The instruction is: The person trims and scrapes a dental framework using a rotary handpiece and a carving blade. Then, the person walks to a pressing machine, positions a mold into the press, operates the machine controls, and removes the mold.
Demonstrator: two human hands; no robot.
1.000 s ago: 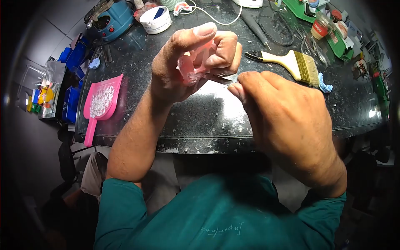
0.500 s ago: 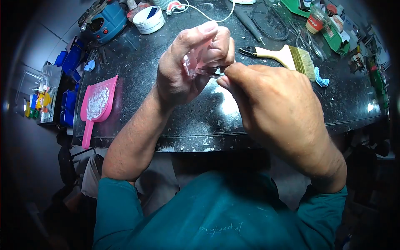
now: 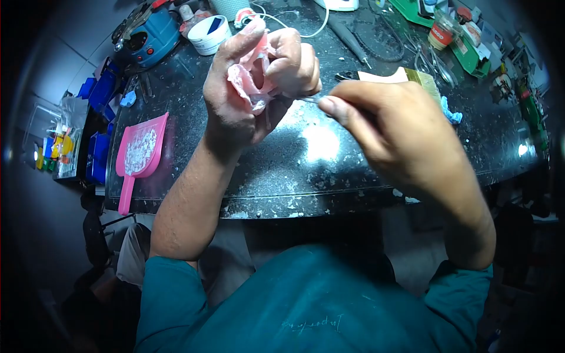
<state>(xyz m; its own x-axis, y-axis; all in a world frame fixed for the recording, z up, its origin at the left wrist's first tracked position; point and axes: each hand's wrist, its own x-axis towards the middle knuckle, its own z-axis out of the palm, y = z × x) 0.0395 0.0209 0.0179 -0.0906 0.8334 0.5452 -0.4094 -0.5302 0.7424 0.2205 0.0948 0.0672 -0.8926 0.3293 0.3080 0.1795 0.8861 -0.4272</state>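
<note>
My left hand (image 3: 222, 106) is raised above the black workbench, its fingers curled around a pink denture base (image 3: 238, 82) with white residue along its edge. The thumb points upward and part of the denture is hidden in the palm. Just to the right, my right hand (image 3: 406, 126) pinches a thin metal hand tool (image 3: 310, 99) between thumb and index finger. The tool's tip reaches in behind my left fingers, where I cannot make out what it touches.
A pink dustpan (image 3: 126, 191) with white crumbs lies left. Behind my hands stand a white tub (image 3: 210, 44) and a blue machine (image 3: 153, 38). A grey handpiece (image 3: 348, 40), a wide brush (image 3: 428, 87), a blue crumpled wad (image 3: 453, 112) and metal pliers (image 3: 438, 65) lie right.
My left hand has moved slightly left and turned, so more of the pink denture base shows. The right hand has tilted and its fingers have shifted on the tool.
</note>
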